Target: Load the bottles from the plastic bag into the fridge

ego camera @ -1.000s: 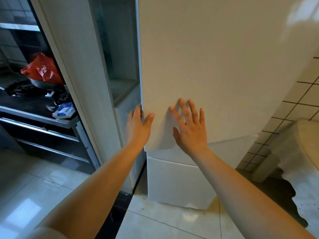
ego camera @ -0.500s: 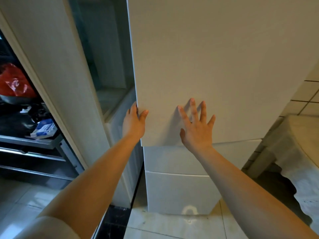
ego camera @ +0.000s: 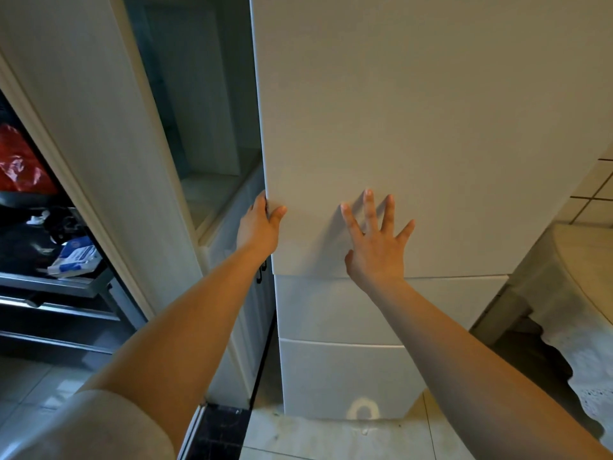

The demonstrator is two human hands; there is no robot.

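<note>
A tall white fridge fills the middle and right of the view, and its upper door (ego camera: 414,127) looks closed. My left hand (ego camera: 260,227) curls around that door's left edge near its bottom corner, thumb on the front face. My right hand (ego camera: 374,244) lies flat on the door front with fingers spread, holding nothing. Two white lower drawers (ego camera: 331,376) sit below the door. A red plastic bag (ego camera: 20,164) rests on a dark shelf at the far left. No bottles are visible.
A white cabinet panel (ego camera: 109,144) stands left of the fridge, with a narrow recess between them. A blue-and-white packet (ego camera: 74,257) lies on the metal shelving at left. A cloth-covered table (ego camera: 583,293) is close on the right. Pale tiles cover the floor.
The view has moved closer to the fridge and shifted right. My left hand stays on the door edge. My right hand's fingers have spread wider on the door front.
</note>
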